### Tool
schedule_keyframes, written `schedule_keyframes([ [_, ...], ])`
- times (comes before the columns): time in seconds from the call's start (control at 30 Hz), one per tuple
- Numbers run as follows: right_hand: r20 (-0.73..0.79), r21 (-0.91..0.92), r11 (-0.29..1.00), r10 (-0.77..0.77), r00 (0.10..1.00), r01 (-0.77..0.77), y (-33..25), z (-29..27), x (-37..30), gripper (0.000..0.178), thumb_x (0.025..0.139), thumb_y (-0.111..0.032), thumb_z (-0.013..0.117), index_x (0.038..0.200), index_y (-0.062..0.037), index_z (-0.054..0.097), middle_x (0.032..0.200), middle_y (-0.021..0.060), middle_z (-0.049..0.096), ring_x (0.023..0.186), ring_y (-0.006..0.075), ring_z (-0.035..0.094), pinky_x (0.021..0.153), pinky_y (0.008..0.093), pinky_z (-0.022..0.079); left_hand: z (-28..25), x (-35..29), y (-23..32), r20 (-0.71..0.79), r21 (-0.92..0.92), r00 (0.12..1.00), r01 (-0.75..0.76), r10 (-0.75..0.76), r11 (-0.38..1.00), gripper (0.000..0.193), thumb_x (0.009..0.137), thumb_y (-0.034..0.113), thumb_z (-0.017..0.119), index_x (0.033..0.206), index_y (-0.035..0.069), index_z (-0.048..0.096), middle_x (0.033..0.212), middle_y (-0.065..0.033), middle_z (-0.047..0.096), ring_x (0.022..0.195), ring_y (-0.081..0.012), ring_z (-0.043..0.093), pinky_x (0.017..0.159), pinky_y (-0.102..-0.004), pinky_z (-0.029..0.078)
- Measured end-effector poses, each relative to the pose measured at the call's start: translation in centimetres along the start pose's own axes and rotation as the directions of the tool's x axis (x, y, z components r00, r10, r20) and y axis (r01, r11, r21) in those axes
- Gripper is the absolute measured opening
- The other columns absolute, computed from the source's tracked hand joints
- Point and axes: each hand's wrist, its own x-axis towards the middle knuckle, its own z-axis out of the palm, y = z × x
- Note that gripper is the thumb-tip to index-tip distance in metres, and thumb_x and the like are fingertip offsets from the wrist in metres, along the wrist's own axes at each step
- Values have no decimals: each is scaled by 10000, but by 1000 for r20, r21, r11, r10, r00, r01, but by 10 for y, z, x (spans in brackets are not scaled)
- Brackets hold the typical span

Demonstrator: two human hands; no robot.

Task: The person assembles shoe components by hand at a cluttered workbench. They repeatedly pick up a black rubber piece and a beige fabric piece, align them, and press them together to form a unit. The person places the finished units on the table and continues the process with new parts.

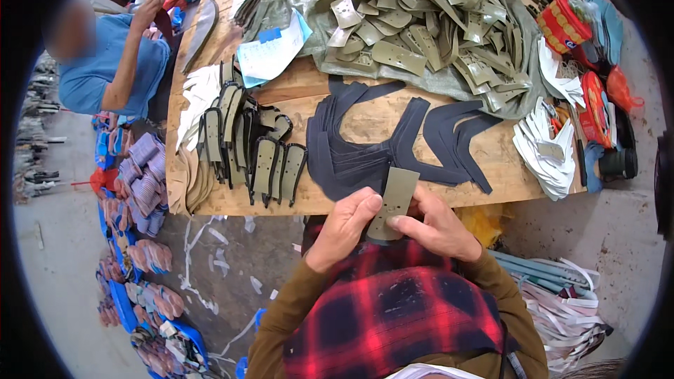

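Close to my body, past the table's front edge, I hold an olive-green insole board [398, 189] with small holes in it. My left hand [342, 230] grips its left edge, thumb bent against it. My right hand [441, 230] pinches the lower right part, thumb on its face and fingers hidden behind. A dark edge shows at the board's lower end, possibly fabric. Just beyond, dark U-shaped fabric pieces [347, 144] lie fanned in an overlapping stack. More dark cut pieces [456, 133] lie to their right. Left of them stand bundled olive boards with black edging [265, 165].
A large heap of olive boards [421, 14] lies on a green sheet [323, 42] at the back. White pieces [544, 151] are stacked at the table's right. A paper sheet [274, 52] lies back left. A person in blue [116, 63] works beyond the left edge.
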Motion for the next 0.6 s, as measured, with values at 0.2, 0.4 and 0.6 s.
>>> schedule_keyframes([
  [0.2,-23,-9,999,-35,999,34,4,3,-3,406,883,-54,600,1259,33,475,1051,140,619,876,222,633,755,350,517,4,3,-6,24,450,959,-262,282,854,225,977,173,561,867,-22,542,758,-80,461,668,-192,455,627,-313,404],
  [0.4,-50,-395,887,-279,959,238,12,-1,-1,451,865,-24,611,1286,29,459,1059,211,610,941,365,636,775,367,502,-2,6,10,112,324,986,-152,122,934,201,937,86,622,1100,-26,585,945,-63,583,865,-161,576,771,-284,484],
  [0.6,-3,-454,818,-397,918,352,16,4,8,511,882,-5,595,1361,23,420,1298,203,540,1100,318,618,891,357,492,-3,15,9,142,661,813,-503,565,557,432,841,-10,685,1260,-16,579,1249,-187,629,1115,-288,647,940,-339,515],
])
